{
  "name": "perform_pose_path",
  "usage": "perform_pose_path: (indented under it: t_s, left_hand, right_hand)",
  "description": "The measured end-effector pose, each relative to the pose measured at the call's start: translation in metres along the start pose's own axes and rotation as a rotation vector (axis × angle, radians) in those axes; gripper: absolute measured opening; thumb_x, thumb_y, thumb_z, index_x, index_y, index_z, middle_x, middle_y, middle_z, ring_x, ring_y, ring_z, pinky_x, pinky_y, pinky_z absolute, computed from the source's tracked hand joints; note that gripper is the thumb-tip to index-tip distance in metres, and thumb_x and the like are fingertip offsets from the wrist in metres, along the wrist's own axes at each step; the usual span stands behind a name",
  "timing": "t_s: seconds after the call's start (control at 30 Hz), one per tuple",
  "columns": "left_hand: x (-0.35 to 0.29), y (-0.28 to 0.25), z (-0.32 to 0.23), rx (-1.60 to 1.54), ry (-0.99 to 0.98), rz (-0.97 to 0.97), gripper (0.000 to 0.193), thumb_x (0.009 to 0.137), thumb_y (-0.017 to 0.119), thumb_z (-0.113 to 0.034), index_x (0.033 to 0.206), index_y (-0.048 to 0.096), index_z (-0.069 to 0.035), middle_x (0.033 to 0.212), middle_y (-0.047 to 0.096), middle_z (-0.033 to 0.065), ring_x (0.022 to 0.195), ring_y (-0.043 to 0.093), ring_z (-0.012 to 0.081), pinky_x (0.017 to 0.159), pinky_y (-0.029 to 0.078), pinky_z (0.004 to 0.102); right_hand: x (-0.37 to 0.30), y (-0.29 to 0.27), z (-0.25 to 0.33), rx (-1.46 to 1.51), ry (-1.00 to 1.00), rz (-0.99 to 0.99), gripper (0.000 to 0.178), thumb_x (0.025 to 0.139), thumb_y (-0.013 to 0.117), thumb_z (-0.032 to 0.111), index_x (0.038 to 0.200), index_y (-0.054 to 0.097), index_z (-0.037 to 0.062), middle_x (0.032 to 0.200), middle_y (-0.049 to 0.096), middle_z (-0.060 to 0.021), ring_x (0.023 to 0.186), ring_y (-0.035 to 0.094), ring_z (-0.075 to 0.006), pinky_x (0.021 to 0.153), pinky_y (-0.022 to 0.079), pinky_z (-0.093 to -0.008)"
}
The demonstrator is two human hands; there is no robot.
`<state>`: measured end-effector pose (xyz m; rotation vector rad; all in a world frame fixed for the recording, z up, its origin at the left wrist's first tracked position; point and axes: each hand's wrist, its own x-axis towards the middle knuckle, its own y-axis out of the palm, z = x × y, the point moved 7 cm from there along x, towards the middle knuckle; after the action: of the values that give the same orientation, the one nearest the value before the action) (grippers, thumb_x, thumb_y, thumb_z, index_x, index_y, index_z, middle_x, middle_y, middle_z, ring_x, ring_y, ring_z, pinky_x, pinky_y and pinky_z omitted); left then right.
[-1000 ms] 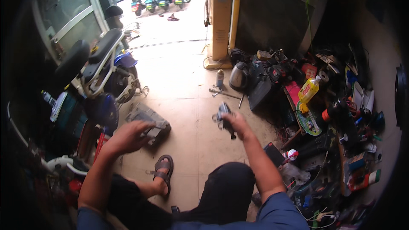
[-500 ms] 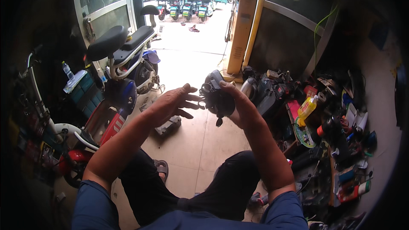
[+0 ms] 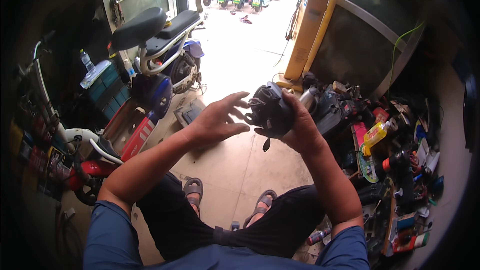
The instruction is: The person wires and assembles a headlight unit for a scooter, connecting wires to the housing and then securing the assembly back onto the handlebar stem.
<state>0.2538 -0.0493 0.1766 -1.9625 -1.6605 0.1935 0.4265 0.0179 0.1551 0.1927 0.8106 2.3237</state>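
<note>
A black, rounded plastic housing is gripped in my right hand, out in front of my knees. Its kind I cannot make out; thin wires or clips show on its left side, and a small dark tab dangles beneath it. The right fingers wrap behind the housing and are partly hidden, with the thumb over its top edge. Just left of it, my left hand has its fingers spread and curved toward the wiry side. The left fingertips are very close to the housing; whether they touch it I cannot tell.
On the left stands an electric scooter, beside teal crates topped by a water bottle. Behind my left forearm lies a grey boxy part. Tools and parts clutter the right, including a yellow bottle. A tall yellow cabinet stands at the doorway.
The housing has turned in my right hand, showing more of its rounded black body. My left hand has opened wider, thumb now apart below the fingers. The whole view has shifted slightly.
</note>
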Motion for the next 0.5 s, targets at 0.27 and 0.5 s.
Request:
perform_pose_path:
  t_s: [0.27,0.5]
  left_hand:
    - [-0.015,0.007,0.035,0.216,0.214,-0.087,0.093,0.08,0.089,-0.004,0.16,0.043,-0.011,0.14,0.062,0.016,0.11,0.068,0.0239,0.087,0.06,0.0355]
    - [-0.019,0.023,0.097,-0.377,-0.252,0.058,0.065,0.105,0.069,-0.035,0.152,0.047,0.005,0.122,0.073,0.0181,0.111,0.073,0.025,0.089,0.061,0.0346]
  right_hand:
    - [0.004,-0.018,-0.04,0.061,0.096,0.041,0.061,0.11,0.041,0.056,0.151,0.054,0.0128,0.143,0.064,-0.0136,0.129,0.064,-0.0337,0.104,0.053,-0.0588]
    - [0.016,-0.03,-0.044,-0.292,-0.004,0.027,0.061,0.107,0.052,0.048,0.143,0.054,-0.0004,0.124,0.068,-0.0166,0.107,0.069,-0.0239,0.087,0.058,-0.0379]
